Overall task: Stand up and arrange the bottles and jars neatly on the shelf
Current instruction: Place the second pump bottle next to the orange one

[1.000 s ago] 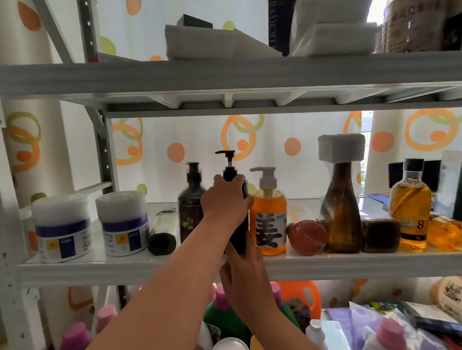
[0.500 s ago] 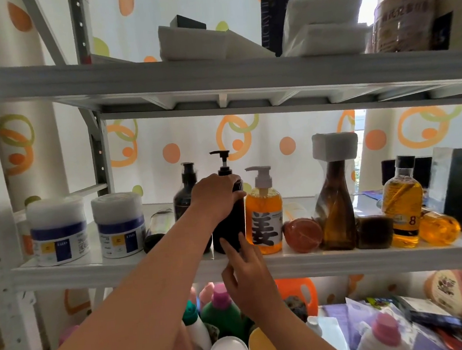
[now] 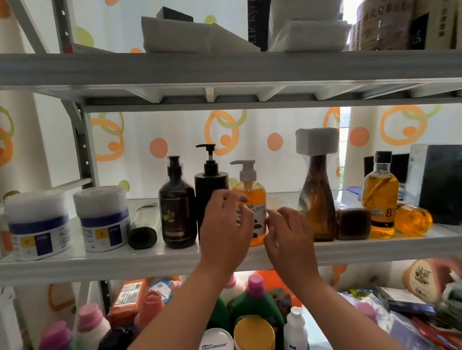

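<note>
On the middle shelf [image 3: 92, 266] a black pump bottle [image 3: 211, 182] stands upright between a dark brown bottle [image 3: 178, 215] and an orange pump bottle [image 3: 249, 192]. My left hand [image 3: 226, 225] hovers with spread fingers in front of the black and orange bottles and holds nothing. Just right of the orange bottle is my right hand [image 3: 288, 234], fingers apart, hiding whatever lies behind it. A dark tube-shaped bottle [image 3: 142, 230] lies on its side to the left. An orange round bottle [image 3: 412, 220] lies tipped at the right.
Two white jars [image 3: 37, 228] stand at the shelf's left end. A tall amber bottle with a white block top [image 3: 318, 195], a dark square jar [image 3: 353, 224], an amber bottle marked 8 [image 3: 381, 198] and a dark box [image 3: 442, 181] fill the right. Below are several detergent bottles.
My left hand has let go of the black pump bottle, which stands on its own. Both hands have moved right, toward the orange pump bottle.
</note>
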Available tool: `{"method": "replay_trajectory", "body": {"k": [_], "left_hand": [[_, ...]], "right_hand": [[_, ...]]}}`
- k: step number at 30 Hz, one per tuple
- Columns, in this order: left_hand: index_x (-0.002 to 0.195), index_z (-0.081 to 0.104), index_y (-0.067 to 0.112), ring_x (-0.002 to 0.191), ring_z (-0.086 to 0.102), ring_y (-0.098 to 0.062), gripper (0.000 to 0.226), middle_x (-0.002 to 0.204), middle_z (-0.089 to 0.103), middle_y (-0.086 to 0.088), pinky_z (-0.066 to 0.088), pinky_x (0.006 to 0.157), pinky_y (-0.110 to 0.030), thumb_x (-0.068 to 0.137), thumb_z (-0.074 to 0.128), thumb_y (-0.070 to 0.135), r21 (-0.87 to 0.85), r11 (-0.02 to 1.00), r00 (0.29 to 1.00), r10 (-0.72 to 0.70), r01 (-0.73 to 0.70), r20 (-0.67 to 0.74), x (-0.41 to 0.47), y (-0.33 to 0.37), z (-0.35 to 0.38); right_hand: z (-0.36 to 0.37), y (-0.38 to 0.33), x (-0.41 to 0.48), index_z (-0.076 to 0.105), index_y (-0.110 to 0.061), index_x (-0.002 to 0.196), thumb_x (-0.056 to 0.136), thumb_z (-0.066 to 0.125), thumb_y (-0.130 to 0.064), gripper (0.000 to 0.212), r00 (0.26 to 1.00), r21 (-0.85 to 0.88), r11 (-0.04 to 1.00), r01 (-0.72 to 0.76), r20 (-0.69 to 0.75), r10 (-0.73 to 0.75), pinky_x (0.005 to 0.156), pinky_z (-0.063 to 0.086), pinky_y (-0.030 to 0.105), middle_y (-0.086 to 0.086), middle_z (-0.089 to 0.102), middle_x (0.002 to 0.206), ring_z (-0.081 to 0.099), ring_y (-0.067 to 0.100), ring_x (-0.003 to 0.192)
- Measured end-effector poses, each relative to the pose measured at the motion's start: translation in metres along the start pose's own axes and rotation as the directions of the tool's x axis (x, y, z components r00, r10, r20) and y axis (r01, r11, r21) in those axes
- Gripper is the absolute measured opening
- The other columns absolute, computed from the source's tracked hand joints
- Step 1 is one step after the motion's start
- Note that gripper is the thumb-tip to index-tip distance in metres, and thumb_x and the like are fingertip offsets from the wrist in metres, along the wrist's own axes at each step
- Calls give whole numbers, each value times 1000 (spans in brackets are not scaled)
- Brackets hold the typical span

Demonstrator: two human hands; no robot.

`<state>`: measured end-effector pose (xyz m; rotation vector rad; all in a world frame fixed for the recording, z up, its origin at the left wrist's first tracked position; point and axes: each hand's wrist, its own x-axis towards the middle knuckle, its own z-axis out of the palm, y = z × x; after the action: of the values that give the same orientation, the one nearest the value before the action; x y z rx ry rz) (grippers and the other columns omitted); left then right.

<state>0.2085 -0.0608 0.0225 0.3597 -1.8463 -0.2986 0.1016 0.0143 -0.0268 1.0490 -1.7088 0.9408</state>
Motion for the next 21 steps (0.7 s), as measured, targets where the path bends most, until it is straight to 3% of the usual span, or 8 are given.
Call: {"method": "replay_trajectory", "body": {"k": [2,4,8,11,15,21], "left_hand": [[99,62,14,87,57,-10,37,102,59,-1,54,72,-28,89,32,34,-37,999,997,34,-31,74,-8,8,9],[106,62,15,95,58,-10,42,106,62,-1,54,81,-28,90,30,37,-52,998,991,45,-39,126,-13,19,16],[121,58,20,112,53,-8,37,124,59,2,29,93,-2,97,32,32,-22,1000,966,22,-17,256,-14,34,29],[129,53,19,118,51,-9,38,129,57,0,30,107,-13,99,31,30,-24,999,944,-17,27,329,-14,39,44],[143,36,21,132,41,-10,46,145,45,2,19,99,-12,100,26,35,15,995,926,-95,96,365,-21,42,61],[143,34,22,131,42,-8,46,145,44,5,22,99,-12,100,25,37,-7,972,915,-219,235,339,-24,47,69]], "right_hand": [[-2,7,5,61,-13,114,78,71,-22,38,998,-117,993,-30,56,37,90,48,42,13,63,112,59,30,104],[-2,14,8,60,-16,117,70,78,-27,51,985,-206,977,-56,146,88,92,47,45,13,61,120,58,33,110],[-4,21,10,60,-20,117,60,85,-31,63,967,-293,956,-10,242,84,86,50,48,11,62,122,58,33,113],[-6,25,11,64,-18,114,55,87,-32,65,963,-300,954,27,264,56,84,51,46,9,64,120,60,32,112],[-3,34,12,65,-20,110,54,88,-32,62,963,-274,962,20,265,55,82,52,40,3,68,113,65,25,105],[4,38,8,65,-15,114,65,83,-23,53,971,-161,987,0,235,38,93,48,40,6,67,117,64,24,108]]}}
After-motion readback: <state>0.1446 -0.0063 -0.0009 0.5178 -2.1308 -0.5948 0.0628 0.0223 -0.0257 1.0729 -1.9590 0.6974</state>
